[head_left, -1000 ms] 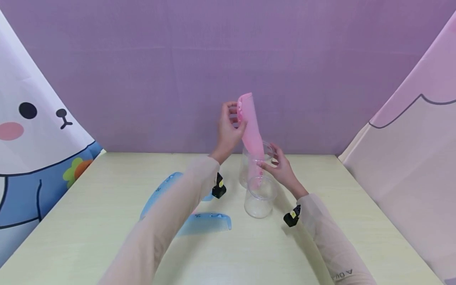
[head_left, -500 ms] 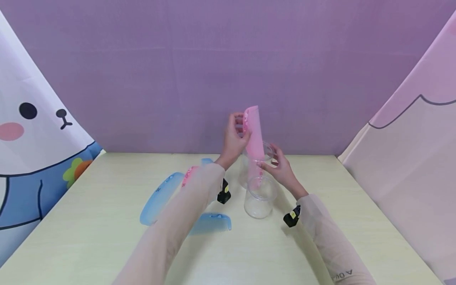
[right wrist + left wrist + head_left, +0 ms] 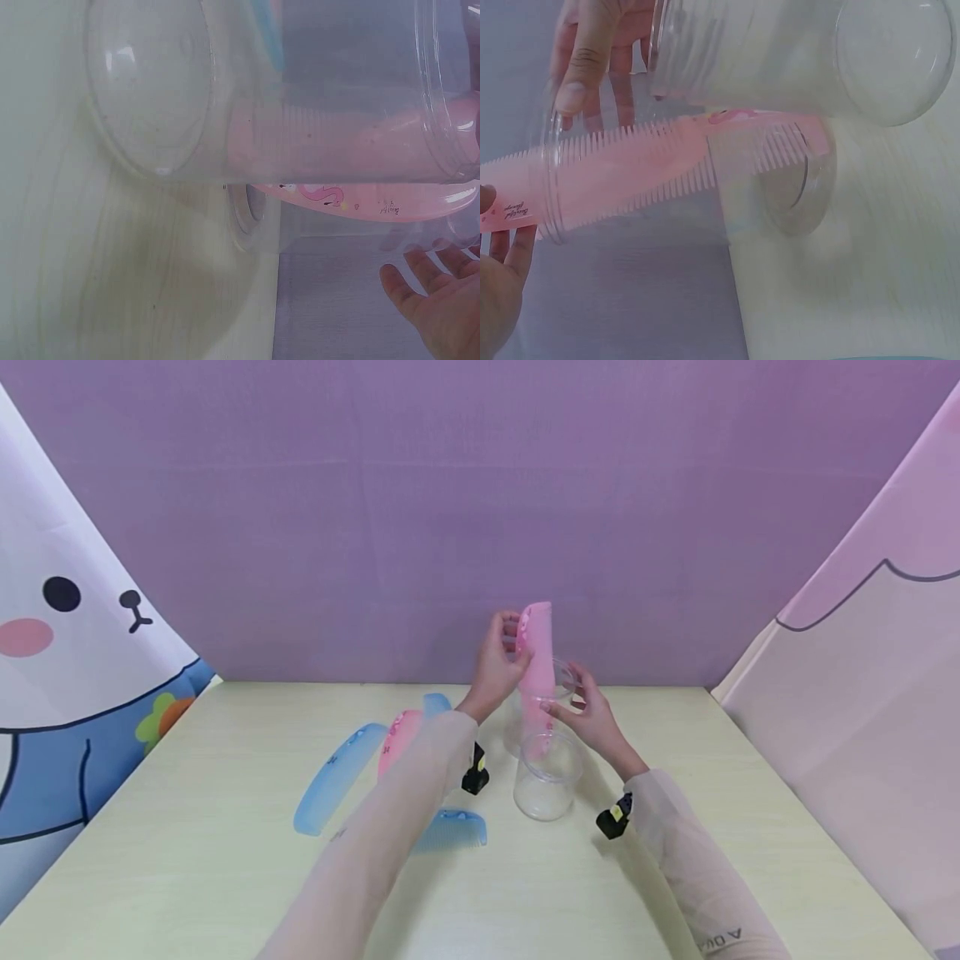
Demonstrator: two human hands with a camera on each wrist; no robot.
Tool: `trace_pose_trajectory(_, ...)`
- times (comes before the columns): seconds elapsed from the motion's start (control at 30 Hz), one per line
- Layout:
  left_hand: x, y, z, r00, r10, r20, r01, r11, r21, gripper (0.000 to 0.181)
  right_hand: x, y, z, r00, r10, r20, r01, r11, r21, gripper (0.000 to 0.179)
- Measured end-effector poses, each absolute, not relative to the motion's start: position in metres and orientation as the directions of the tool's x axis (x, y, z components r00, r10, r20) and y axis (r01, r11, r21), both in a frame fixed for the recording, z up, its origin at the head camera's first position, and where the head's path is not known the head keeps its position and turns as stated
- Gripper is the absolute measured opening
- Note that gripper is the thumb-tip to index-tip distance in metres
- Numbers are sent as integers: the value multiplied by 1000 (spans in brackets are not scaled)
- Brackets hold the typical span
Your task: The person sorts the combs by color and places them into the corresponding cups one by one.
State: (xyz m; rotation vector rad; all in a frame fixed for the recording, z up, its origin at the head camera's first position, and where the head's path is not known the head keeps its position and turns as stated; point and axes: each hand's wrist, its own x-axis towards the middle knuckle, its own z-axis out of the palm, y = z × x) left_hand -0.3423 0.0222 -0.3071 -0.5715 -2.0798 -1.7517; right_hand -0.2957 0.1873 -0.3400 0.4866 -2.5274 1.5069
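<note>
My left hand (image 3: 495, 670) pinches a pink comb (image 3: 537, 643) upright by its upper end, thumb on the near side. The comb's lower part is inside the rear clear plastic cup (image 3: 512, 739). In the left wrist view, a second pink comb (image 3: 810, 142) with a printed spine overlaps the held one within that cup. My right hand (image 3: 597, 722) grips the rear cup near its rim, thumb in front and fingers on the far side. Nearer to me stands another clear cup (image 3: 546, 800), with no comb in it, overlapping the rear one in the head view.
Left of the cups lie a long blue comb (image 3: 337, 781), a pink comb (image 3: 397, 739) partly under my left sleeve, a blue comb (image 3: 456, 829) in front and another blue piece (image 3: 436, 703) behind. A purple cloth (image 3: 360, 568) hangs at the table's back edge.
My left hand has come down and slightly right, lowering the pink comb deeper into the rear cup and more upright. My right hand and both cups have stayed put.
</note>
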Motion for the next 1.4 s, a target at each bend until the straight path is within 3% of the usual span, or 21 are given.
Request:
trace_pose_trajectory(0.77,-346,19,-313,-888,159,431,459,296,837,53,-293,186,-339,-937,-191,293,-348,428,-834,78)
trace_pose_trajectory(1.4,-347,16,-317,-915,173,364,403,446,800,43,-319,196,-366,-925,-183,334,-380,428,-820,81)
